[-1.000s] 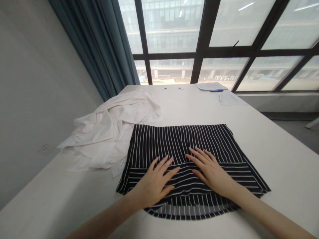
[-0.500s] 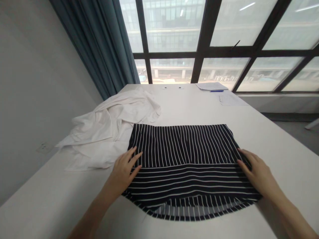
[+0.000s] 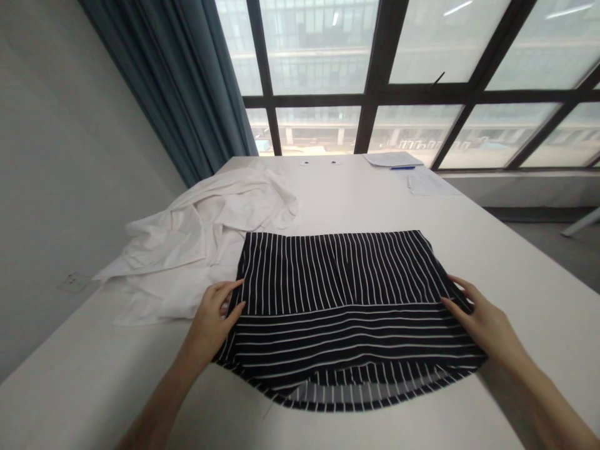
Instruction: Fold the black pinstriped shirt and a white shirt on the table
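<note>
A black garment with white stripes [image 3: 337, 275] lies folded into a flat block on the white table. Its upper part shows upright stripes, its lower band level ones, and a curved hem with the greyish inner side showing lies nearest me. At its left edge, my left hand [image 3: 210, 322] holds the cloth between thumb and fingers. My right hand [image 3: 485, 322] grips the opposite edge, thumb on top; some of its fingers are hidden. Whether the garment is a shirt or something else I cannot tell.
A crumpled white cloth [image 3: 201, 231] is heaped on the table's left side by the wall. Papers [image 3: 391, 159] and a blue pen [image 3: 402, 167] lie at the far edge, below the windows. A blue curtain [image 3: 187, 81] hangs at the back left.
My left hand has slid outward from lying spread on the cloth and now grasps the left edge. The garment's left side is drawn slightly outward. My right hand has closed a little on its edge.
</note>
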{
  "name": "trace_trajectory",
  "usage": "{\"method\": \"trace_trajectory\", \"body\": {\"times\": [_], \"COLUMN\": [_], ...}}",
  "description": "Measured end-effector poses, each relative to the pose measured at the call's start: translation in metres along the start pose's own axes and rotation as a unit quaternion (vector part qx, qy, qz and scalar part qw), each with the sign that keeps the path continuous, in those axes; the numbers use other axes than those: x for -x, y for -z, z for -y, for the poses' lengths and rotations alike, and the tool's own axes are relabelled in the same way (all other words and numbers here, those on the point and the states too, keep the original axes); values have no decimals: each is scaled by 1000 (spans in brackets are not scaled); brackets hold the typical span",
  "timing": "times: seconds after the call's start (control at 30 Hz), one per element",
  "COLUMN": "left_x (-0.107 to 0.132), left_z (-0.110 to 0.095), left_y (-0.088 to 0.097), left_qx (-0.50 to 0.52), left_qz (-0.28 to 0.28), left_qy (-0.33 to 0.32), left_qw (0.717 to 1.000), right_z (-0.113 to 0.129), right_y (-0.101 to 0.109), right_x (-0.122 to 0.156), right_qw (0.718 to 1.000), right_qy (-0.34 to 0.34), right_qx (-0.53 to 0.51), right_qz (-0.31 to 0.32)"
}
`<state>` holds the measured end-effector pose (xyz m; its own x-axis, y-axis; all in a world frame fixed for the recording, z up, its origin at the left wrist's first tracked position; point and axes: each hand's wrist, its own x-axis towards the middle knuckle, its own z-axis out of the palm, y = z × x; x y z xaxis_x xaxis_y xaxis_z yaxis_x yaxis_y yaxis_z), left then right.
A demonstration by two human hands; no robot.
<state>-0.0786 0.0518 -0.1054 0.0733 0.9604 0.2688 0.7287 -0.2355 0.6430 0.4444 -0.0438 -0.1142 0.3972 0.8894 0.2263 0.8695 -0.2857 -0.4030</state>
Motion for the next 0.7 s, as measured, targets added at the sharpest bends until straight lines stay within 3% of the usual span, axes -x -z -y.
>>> {"method": "trace_trajectory", "body": {"times": [0.17,0.37,0.53,0.63,0.7], "left_x": [1,2,9,14,15], "left_z": [-4,-12,-20,-23,-25], "left_y": [3,3,-8,-15,-16], "left_qx": [63,73,102,83,58], "left_qz": [19,22,93,128,121], "left_qy": [47,32,-24,-41,-52], "left_qw": [997,997,990,988,990], "right_z": [2,3,-23,-42,-49], "right_y": [4,21,36,36,35], "right_x": [0,-4,-12,-16,-17], "right_qw": [994,989,992,994,992], "right_qy": [-17,-28,-90,-106,-122], "right_qx": [-91,-134,-90,-30,7], "right_qz": [52,60,4,15,24]}}
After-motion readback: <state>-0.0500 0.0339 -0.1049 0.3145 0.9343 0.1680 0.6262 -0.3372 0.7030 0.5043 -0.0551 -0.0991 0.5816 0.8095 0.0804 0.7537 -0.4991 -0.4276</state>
